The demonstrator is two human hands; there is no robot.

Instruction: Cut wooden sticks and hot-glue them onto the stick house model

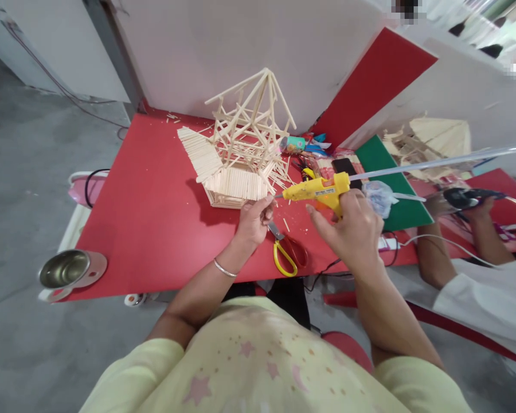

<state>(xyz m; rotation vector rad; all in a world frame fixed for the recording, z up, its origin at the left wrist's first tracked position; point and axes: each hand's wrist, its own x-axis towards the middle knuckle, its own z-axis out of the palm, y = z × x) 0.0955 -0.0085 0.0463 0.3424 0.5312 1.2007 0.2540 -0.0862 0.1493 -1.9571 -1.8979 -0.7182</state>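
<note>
My right hand (359, 229) is wrapped round the handle of a yellow hot glue gun (316, 189), its thumb stretched out below the body. A long clear glue stick (417, 166) runs out of the gun's back. The nozzle points left, close to the fingertips of my left hand (255, 219). Those fingers are pinched together at the front edge of a model building made of thin wooden sticks (238, 183); what they hold, if anything, is too small to name. The model's open roof frame (260, 109) rises to a peak behind. Scissors (286, 255) with yellow handles lie below my left hand.
A pink and metal mug (75, 269) stands at the left corner of the red table (141, 218). Loose sticks (284, 172), a green board (391, 189) and a plastic bag (378, 198) lie right. Beyond, a co-worker's hands (477, 209) hold a black glue gun (462, 198).
</note>
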